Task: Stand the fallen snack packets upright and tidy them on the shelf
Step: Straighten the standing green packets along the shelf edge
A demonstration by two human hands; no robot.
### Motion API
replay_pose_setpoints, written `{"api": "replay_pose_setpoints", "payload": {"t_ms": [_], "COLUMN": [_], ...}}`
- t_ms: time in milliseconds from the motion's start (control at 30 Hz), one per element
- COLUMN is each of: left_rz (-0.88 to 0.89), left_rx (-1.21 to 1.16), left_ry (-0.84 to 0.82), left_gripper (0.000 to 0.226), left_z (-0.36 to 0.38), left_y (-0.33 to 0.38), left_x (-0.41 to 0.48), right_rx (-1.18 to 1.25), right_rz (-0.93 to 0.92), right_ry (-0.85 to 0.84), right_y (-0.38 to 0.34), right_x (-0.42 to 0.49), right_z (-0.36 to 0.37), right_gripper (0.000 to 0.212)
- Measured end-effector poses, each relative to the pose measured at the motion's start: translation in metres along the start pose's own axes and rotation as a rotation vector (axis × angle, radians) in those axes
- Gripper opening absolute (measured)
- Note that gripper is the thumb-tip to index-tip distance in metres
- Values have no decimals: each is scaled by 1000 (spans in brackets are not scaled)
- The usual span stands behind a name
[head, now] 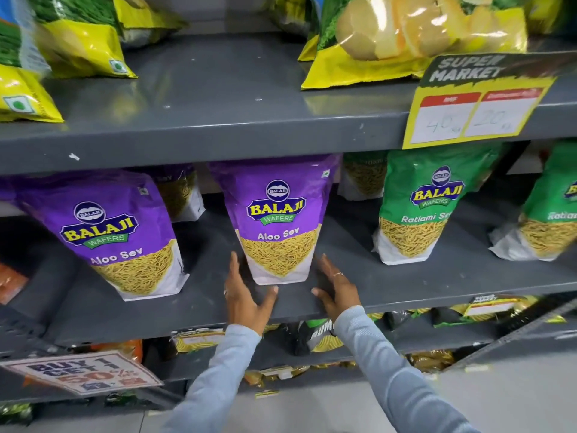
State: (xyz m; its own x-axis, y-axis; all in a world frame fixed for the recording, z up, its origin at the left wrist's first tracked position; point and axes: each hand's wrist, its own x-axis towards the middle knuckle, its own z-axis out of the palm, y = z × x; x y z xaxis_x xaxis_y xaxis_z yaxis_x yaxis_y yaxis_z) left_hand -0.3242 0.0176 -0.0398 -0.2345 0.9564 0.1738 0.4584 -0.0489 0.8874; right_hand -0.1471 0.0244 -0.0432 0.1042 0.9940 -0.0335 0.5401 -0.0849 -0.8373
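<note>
Your left hand (242,295) sits just left of the middle purple Aloo Sev packet (276,218), palm turned inward, fingers (234,264) held together and pointing up along the packet's lower left edge, thumb stretched out beneath its base. Whether the fingertips actually touch the foil is hard to tell; they are at most just beside it. Your right hand (335,287) mirrors it on the other side: fingers extended and loosely together, a thin ring on one, thumb reaching toward the packet's bottom right corner. Both hands are open, flanking the packet rather than closing round it, and neither holds anything.

The packet between them stands upright on the grey middle shelf (406,282), close to the front edge, label facing you, its white base flat on the shelf and its top tucked under the shelf above.

To your left a second purple Aloo Sev packet (121,235) also stands near the front, leaning a little with its top toward the left. Behind the gap between the two, another purple packet (181,195) stands farther back. To your right, well apart from your hands, two green Ratlami Sev packets (424,207) stand upright, the far one cut off by the frame edge, with one more half hidden behind.

Your light grey sleeves (374,354) reach in from below.
</note>
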Motion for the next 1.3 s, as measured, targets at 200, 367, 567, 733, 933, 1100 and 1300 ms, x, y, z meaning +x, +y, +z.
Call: {"api": "replay_pose_setpoints", "payload": {"t_ms": [200, 367, 567, 733, 933, 1100, 1300], "left_rz": [286, 334, -30, -113, -116, -101, -99], "left_rx": [68, 8, 46, 164, 137, 163, 191], "left_ry": [139, -40, -262, -277, -259, -238, -235], "left_gripper": [85, 77, 92, 76, 68, 64, 62], "left_z": [50, 126, 207, 227, 221, 217, 215], "left_y": [28, 70, 105, 114, 114, 116, 121], "left_x": [-57, -69, -17, -3, -12, -20, -22], "right_rx": [436, 480, 271, 53, -94, -121, -168], "right_rz": [83, 173, 115, 144, 90, 109, 148], "right_ry": [411, 455, 135, -21, -54, -57, -64], "right_y": [49, 106, 126, 134, 129, 130, 125], "right_x": [-16, 19, 75, 89, 73, 65, 62], "right_z": [-73, -155, -201, -210, -218, -215, -214], "right_gripper": [25, 48, 94, 68, 59, 60, 61]}}
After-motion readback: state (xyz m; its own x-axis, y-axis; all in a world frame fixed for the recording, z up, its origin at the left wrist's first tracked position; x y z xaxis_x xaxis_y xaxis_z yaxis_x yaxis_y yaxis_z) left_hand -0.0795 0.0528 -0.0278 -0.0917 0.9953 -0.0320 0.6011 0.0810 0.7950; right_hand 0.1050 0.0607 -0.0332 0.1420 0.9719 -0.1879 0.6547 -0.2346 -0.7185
